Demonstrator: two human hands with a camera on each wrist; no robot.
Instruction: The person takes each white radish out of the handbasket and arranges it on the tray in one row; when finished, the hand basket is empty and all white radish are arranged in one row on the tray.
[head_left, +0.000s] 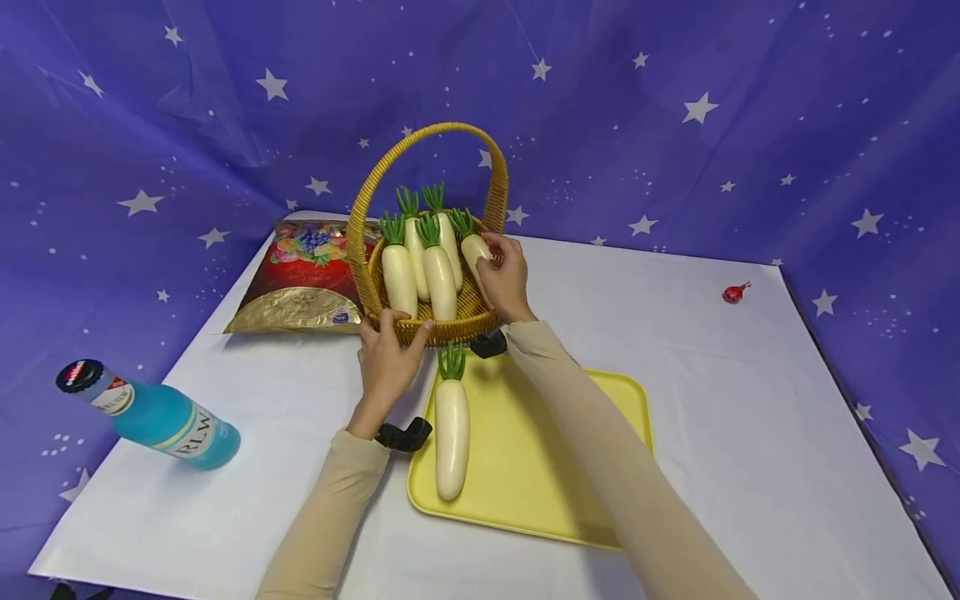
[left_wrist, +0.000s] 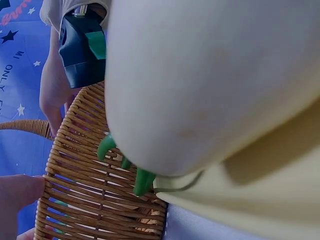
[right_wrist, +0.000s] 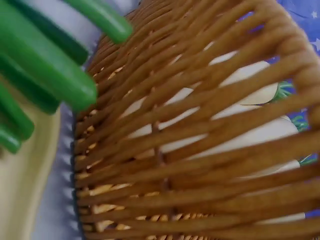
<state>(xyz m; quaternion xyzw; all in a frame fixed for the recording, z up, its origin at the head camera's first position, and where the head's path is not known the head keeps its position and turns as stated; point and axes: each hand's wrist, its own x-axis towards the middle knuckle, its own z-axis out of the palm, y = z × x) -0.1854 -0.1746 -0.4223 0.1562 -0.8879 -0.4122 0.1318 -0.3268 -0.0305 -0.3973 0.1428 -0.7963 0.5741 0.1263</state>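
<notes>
A wicker basket (head_left: 477,326) with a tall arched handle holds several white radishes (head_left: 440,279) with green tops. My left hand (head_left: 387,358) grips the near rim of this basket, its thumb against the weave in the left wrist view. At the right side inside the basket, my right hand (head_left: 506,279) pinches a white radish (head_left: 474,248), fingers on its upper body below the leaves. Another radish (head_left: 452,437) lies lengthwise on the left part of a yellow tray (head_left: 540,467), its leaves close to the basket. That radish (left_wrist: 200,75) fills much of the left wrist view.
Behind the basket's left side lies a red and gold candy bag (head_left: 300,287). A blue bottle (head_left: 176,425) stands at the left on the white table (head_left: 720,400). Far right sits a small red wrapped candy (head_left: 735,292). A starry purple cloth (head_left: 600,108) hangs behind.
</notes>
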